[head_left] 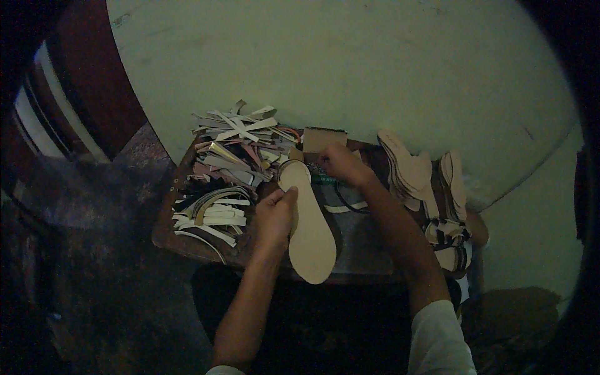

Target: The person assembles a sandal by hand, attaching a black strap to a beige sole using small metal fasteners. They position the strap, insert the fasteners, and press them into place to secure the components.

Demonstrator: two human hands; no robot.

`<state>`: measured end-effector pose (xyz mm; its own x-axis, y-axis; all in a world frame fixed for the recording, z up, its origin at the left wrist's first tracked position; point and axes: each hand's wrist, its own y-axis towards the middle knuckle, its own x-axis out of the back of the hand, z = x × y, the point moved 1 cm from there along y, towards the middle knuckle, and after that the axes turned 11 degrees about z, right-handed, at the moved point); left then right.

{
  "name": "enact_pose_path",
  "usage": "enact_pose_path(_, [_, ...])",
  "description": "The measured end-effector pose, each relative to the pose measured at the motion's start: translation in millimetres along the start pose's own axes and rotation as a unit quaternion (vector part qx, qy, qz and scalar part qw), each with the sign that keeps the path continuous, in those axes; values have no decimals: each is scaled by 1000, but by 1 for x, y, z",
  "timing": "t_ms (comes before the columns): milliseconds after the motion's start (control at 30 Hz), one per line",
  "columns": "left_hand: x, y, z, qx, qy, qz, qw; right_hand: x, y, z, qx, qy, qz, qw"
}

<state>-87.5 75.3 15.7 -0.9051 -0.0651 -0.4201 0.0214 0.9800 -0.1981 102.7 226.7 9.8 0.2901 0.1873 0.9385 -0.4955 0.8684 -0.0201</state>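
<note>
Brown tabletop (167, 231) spans the frame's middle; over its centre a pale sole piece (312, 234) runs steeply, slightly down-right. The left hand (274, 215), nearer, grips its left edge, reaching from lower left. Up-right of its narrow end, the right hand (340, 164) bends inward, fingers curled; whether they hold anything, I cannot tell.

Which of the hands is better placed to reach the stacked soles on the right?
Probably the right hand: it is nearer the stacked soles, while the left hand holds the large pale sole. Whether the right holds anything is unclear.
</note>
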Motion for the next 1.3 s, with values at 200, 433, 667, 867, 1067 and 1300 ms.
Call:
enact_pose_path(200, [8,1,0,2,48,-7,999,22,-9,8,3,153,9,988])
enact_pose_path(433, [-4,-6,6,-15,38,43,998,35,-56,-6,-36,284,2,958])
enact_pose_path(667, [-17,-23,-1,16,65,41,997,29,-158,20,-27,266,59,962])
enact_pose_path(867, [-36,-27,23,39,144,106,983,-31,-218,15,57,-2,-138,989])
enact_pose_path(1067, [-34,-30,39,55,202,110,972,-49,-222,34,51,75,-208,974])
enact_pose_path(1300, [-43,-37,40,78,204,98,971,-54,-230,21,-23,172,-139,975])
